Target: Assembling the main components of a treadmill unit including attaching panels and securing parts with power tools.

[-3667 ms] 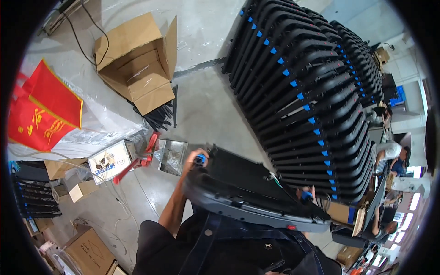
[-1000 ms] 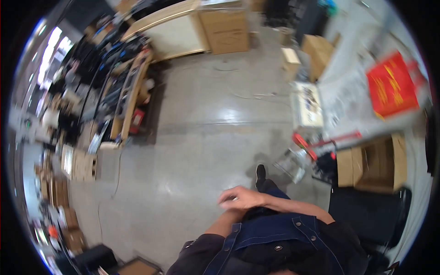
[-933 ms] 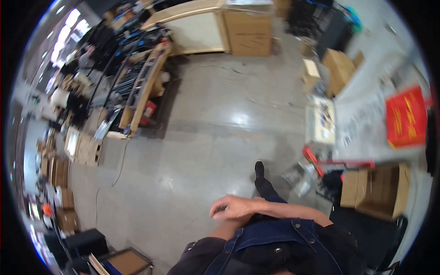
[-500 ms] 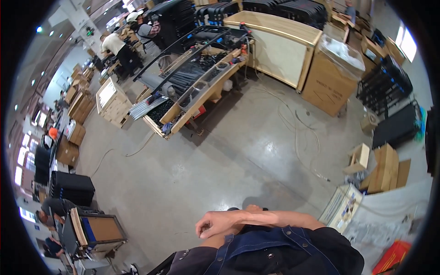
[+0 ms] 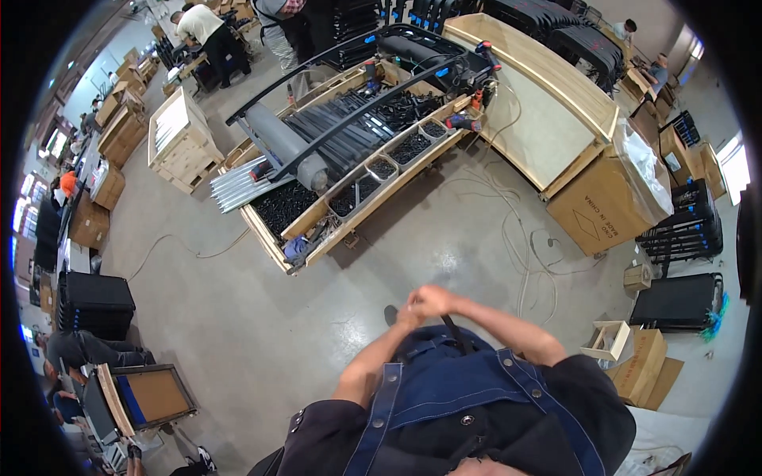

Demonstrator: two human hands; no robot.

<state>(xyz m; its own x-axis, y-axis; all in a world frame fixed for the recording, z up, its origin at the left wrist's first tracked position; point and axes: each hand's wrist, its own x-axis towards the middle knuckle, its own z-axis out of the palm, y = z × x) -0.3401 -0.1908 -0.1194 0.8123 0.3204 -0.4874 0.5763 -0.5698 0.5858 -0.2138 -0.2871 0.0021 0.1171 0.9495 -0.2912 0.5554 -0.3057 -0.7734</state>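
Grey floor [image 5: 270,333]; left grip [image 5: 408,316] partly hidden.

Grey concrete floor [image 5: 238,317], smooth, faintly glossy; pale light patches [image 5: 447,262] reflect near the middle. Wooden workbench [image 5: 357,223] stands aslant, compartmented. Near its right end, long cabinet [image 5: 548,115]: pale wood frame, whitish panel. Bright window [image 5: 734,165] far right, in pale wall [image 5: 726,252]. More brightness along left rim.

The apron [image 5: 452,394] is matt cloth, the floor [image 5: 286,317] smooth and glossy.
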